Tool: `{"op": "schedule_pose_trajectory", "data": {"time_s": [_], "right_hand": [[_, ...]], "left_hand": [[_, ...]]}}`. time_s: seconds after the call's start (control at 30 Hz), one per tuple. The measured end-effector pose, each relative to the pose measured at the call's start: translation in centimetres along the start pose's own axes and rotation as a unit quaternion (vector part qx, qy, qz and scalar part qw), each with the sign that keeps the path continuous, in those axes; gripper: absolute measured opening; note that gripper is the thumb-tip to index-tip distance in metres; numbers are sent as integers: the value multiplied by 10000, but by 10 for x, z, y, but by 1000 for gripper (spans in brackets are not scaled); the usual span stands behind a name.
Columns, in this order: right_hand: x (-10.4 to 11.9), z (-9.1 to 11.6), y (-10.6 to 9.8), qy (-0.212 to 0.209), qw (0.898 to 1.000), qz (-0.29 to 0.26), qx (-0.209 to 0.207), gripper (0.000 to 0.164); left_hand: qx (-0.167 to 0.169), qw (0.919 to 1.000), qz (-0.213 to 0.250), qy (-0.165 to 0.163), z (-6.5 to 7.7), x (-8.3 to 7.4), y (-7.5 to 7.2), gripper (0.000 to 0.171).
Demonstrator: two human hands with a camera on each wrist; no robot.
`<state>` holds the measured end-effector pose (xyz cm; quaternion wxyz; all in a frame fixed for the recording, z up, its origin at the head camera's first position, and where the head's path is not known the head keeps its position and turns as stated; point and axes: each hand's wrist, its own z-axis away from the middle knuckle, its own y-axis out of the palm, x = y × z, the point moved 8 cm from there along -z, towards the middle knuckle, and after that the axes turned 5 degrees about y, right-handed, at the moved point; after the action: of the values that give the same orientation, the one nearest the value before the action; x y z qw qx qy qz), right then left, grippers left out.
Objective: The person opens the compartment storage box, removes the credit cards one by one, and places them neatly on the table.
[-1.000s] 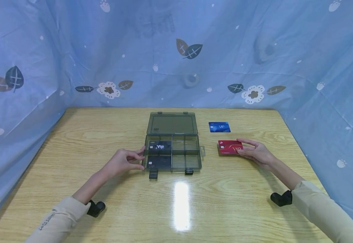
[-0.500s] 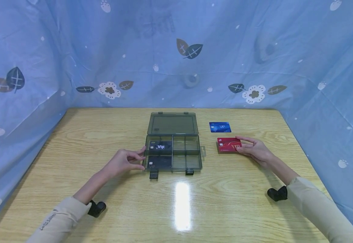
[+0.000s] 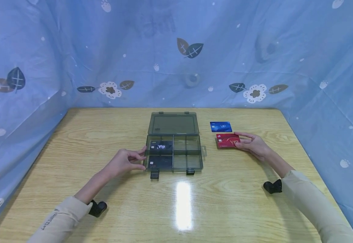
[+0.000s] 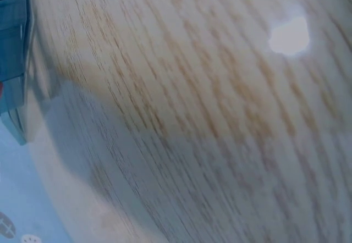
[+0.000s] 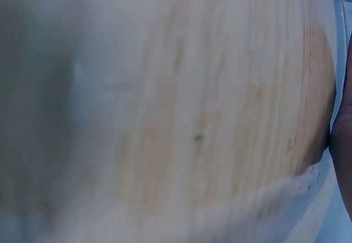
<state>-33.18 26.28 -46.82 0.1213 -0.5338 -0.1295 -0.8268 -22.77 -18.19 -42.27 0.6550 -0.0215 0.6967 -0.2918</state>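
Observation:
A smoky clear compartment box (image 3: 179,158) lies on the table with its lid (image 3: 173,123) laid back. Two dark VIP cards, one (image 3: 156,147) at the back and one (image 3: 164,162) at the front, lie in its left compartments. My left hand (image 3: 123,162) grips the box's left wall, fingertips and thumb at its edge. To the right of the box, my right hand (image 3: 252,146) pinches a red VIP card (image 3: 225,140) by its right end. In the left wrist view, part of the box (image 4: 14,39) shows at the left edge.
A blue VIP card (image 3: 220,127) lies on the table behind the red one. Two latches hang at the box's front, the left latch (image 3: 154,174) folded down. A blue patterned cloth (image 3: 164,67) encloses the wooden table (image 3: 103,121) at the back and sides.
My right hand has moved away from me and slightly left, carrying the red card nearer the blue card. The left hand keeps its hold on the box.

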Motion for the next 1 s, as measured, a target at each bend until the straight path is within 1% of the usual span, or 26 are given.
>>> {"op": "schedule_pose_trajectory", "data": {"time_s": [0.2, 0.27, 0.37, 0.43, 0.47, 0.6, 0.7, 0.8, 0.93, 1.0], "right_hand": [[2, -7, -1, -11, 9994, 327, -90, 59], [3, -8, -2, -35, 9992, 393, -115, 57], [4, -9, -2, -91, 9990, 415, -124, 46], [5, -9, -2, -132, 9988, 462, -109, 45], [6, -9, -2, -152, 9985, 505, -107, 47], [7, -8, -2, -220, 9960, 860, -129, 64], [8, -7, -2, -331, 9929, 1129, -148, 69], [9, -7, -3, -471, 9893, 1365, -219, 67], [14, -7, -5, -660, 9773, 1960, -458, 66], [15, -7, -5, -695, 9726, 2163, -499, 66]], "left_hand": [[-5, 10000, 39, 38, 0, 0, 0, 25], [-4, 10000, 75, 40, 0, -1, 0, 25], [-6, 10000, 86, 25, -1, -1, 0, 25], [-7, 10000, 97, -5, -1, -1, 0, 25], [-6, 10000, 87, -14, -1, -1, 0, 25], [3, 10000, 82, -51, -1, 0, 0, 25], [14, 9999, 72, -74, -1, 1, -1, 26], [20, 9999, 46, -94, -1, 2, -1, 26], [35, 9999, 18, -103, -1, 1, -1, 27], [33, 9999, 37, -112, -1, 1, -1, 27]]}}
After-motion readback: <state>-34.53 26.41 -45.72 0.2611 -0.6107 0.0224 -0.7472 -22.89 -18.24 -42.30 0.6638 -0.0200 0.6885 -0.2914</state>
